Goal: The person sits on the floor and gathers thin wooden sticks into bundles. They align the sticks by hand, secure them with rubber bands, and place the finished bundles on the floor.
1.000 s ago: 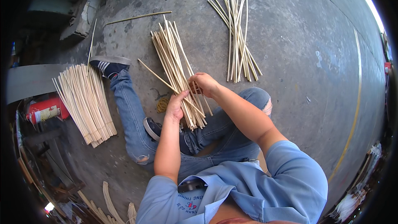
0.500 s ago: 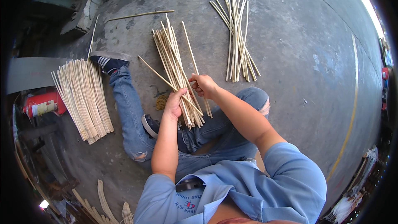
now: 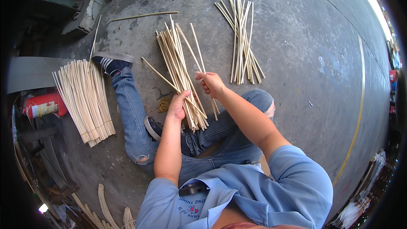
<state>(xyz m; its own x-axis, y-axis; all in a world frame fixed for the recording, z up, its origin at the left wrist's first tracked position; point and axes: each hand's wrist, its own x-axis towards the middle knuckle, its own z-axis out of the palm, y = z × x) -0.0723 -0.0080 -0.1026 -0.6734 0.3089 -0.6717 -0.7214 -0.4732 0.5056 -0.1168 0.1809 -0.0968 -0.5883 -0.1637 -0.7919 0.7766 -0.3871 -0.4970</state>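
My left hand (image 3: 178,106) clamps the bundle (image 3: 180,72) near its lower end; its sticks run away from me over the floor (image 3: 305,59). Just right of the bundle, my right hand (image 3: 210,84) pinches one stick (image 3: 199,53).

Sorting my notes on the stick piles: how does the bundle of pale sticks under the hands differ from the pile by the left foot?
The bundle of pale thin sticks in the middle is gripped by the left hand; the pile of pale sticks on the left lies untouched. The middle bundle has strays crossing it; the left pile fans neatly. Both lie on the grey concrete floor.
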